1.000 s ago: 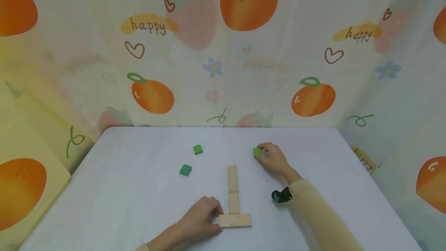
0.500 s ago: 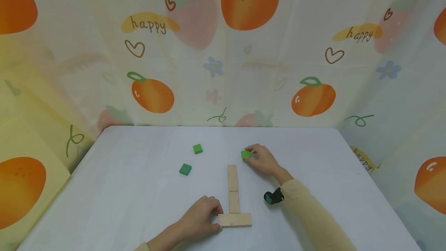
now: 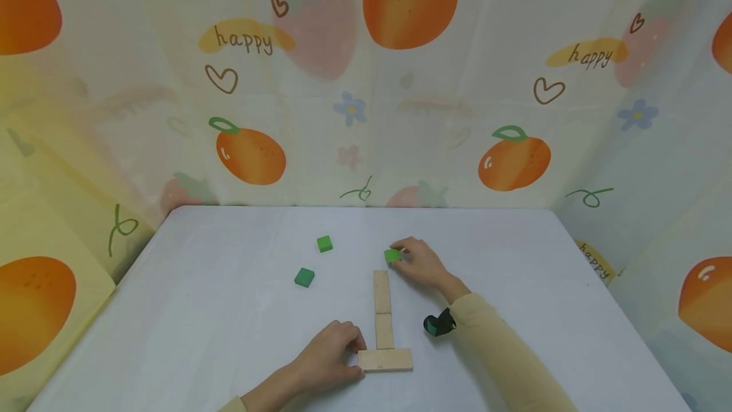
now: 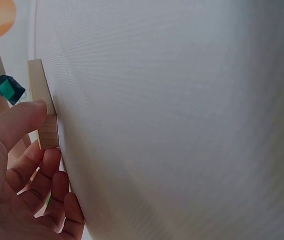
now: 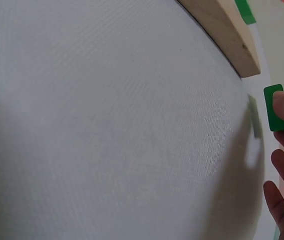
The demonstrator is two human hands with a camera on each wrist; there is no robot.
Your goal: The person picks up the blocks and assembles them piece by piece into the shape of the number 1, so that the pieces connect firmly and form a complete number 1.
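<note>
Right grip (image 3: 422,264): was grasping the held green block (image 3: 392,256) between thumb and finger, the remaining fingers spread away from it in the right wrist view
Held green block: sat just beyond the far end of the wooden T (image 3: 384,326), a little to its right; the gap to its shade in the right wrist view suggested it was off the counter (image 3: 486,240)
Handling the block: the step in hand appeared to be positioning this block near the T; it called for a light pinch, a level lower face and a low, gentle approach, since a brush against the T's far end would probably have skewed it
Left grip (image 3: 330,356): was grasping the left end of the T's crossbar (image 3: 386,360), thumb and fingers closed about that end
Steadying the T: the left grip likely served best quiet and light, as a tug could have parted crossbar from stem (image 3: 382,310)
Stem: two flat planks lay end to end, running away from the crossbar's middle
Loose blocks: a bright green block (image 3: 325,244) lay left of the T and beyond its far end; a dark green block (image 3: 304,278) lay left of the stem, well apart
Backdrop: a fruit-printed curtain (image 3: 400,94) hung beyond the T
</note>
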